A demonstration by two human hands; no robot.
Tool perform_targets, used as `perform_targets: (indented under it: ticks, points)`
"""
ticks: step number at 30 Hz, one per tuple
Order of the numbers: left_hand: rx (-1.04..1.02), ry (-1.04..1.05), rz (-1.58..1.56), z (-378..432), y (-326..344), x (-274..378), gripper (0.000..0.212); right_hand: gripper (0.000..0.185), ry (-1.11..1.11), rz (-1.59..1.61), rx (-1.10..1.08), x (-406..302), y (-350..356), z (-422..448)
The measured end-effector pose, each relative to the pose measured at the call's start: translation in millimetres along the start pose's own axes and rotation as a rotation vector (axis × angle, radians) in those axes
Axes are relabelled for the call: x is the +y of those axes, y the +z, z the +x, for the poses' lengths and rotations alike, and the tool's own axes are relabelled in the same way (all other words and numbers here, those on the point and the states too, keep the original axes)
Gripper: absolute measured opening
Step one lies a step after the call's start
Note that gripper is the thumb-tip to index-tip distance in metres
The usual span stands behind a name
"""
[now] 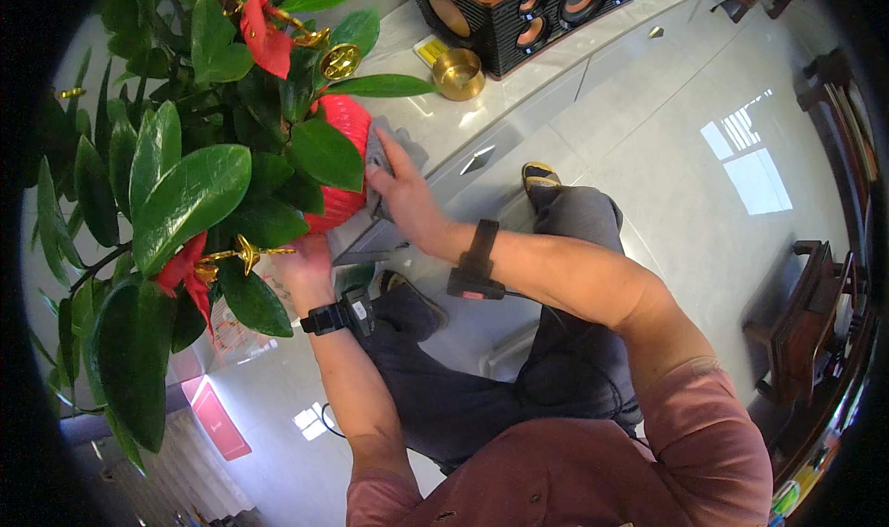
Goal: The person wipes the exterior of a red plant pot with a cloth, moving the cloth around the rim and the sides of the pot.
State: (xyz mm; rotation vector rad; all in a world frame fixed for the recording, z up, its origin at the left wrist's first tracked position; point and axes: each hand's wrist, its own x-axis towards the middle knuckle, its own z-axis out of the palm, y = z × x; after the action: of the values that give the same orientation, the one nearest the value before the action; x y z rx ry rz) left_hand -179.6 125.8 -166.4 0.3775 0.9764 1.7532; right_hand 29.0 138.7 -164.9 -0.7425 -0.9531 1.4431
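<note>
A red ribbed pot stands near the cabinet edge, with a large leafy plant above it, hung with red ribbons and gold ornaments. My right hand presses a grey cloth against the pot's right side, its thumb and fingers on the cloth. Below the pot, my left hand reaches up to the pot's lower side; leaves and the pot hide its fingers. Both wrists wear black straps with small devices.
A brass cup and a wood-cased speaker stand on the marble-like cabinet top. Drawer fronts with metal knobs run below its edge. Dark wooden furniture is at the right. Leaves hang low over the left arm.
</note>
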Motion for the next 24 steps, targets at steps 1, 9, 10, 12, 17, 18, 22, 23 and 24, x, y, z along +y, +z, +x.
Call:
perform_targets:
  ticks: [1, 9, 10, 12, 17, 18, 22, 23, 24]
  points:
    - [0.010, -0.021, -0.028, -1, -2, 2, 0.078, 0.062, 0.129, 0.185, -0.007, -12, -2, 4]
    - [0.038, -0.028, -0.088, -7, -4, 1, 0.066, 0.063, 0.331, 0.624, -0.057, -3, -9, 40]
    - [0.059, -0.018, -0.096, -15, 5, -1, 0.063, 0.063, 0.297, 0.633, -0.074, 3, -11, 46]
    - [0.050, -0.042, -0.150, -30, 19, 0, 0.053, 0.064, 0.267, 0.657, -0.105, 12, -12, 59]
    - [-0.001, 0.017, -0.034, -28, 3, -9, 0.051, 0.070, 0.231, 0.725, -0.151, 30, -17, 78]
    - [0.010, 0.020, -0.039, -27, 0, -9, 0.050, 0.072, 0.257, 0.697, -0.088, 27, -13, 72]
    - [0.022, 0.036, -0.007, -28, -1, -12, 0.051, 0.081, 0.280, 0.680, -0.053, 6, 1, 26]
    - [0.013, 0.036, -0.011, -29, 1, -13, 0.051, 0.084, 0.270, 0.703, -0.092, 5, 1, 15]
    - [0.006, 0.037, -0.015, -31, 5, -13, 0.051, 0.085, 0.251, 0.540, -0.074, -1, 3, 4]
